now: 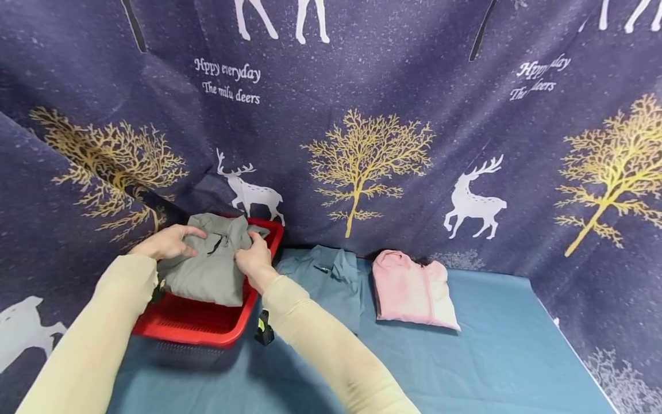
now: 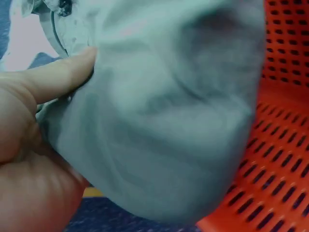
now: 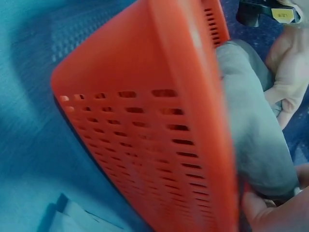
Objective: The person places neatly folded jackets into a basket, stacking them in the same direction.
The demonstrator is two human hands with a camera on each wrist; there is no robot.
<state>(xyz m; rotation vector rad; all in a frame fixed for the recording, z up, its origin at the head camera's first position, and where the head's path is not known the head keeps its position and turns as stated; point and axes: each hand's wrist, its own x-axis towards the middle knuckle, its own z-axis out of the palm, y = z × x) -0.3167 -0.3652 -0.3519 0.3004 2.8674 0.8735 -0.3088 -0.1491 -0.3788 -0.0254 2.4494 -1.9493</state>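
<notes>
A folded grey-green jacket (image 1: 212, 276) with a collar and a dark zip lies over the red plastic basket (image 1: 181, 335), partly inside its rim. My left hand (image 1: 168, 241) grips the jacket's left side; in the left wrist view the thumb of the left hand (image 2: 43, 96) presses on top of the cloth, its other fingers hidden beneath. At the opposite side my right hand (image 1: 253, 259) pinches the jacket near the collar. In the right wrist view, the right hand (image 3: 277, 208) is close to the basket's rim, holding the jacket's edge.
Right of the basket lies a folded blue-grey garment (image 1: 326, 279), partly behind my right forearm. Further right is a folded pink jacket (image 1: 408, 290) on the blue cloth-covered table (image 1: 496, 345). A dark curtain (image 1: 320, 75) with deer and trees hangs directly behind.
</notes>
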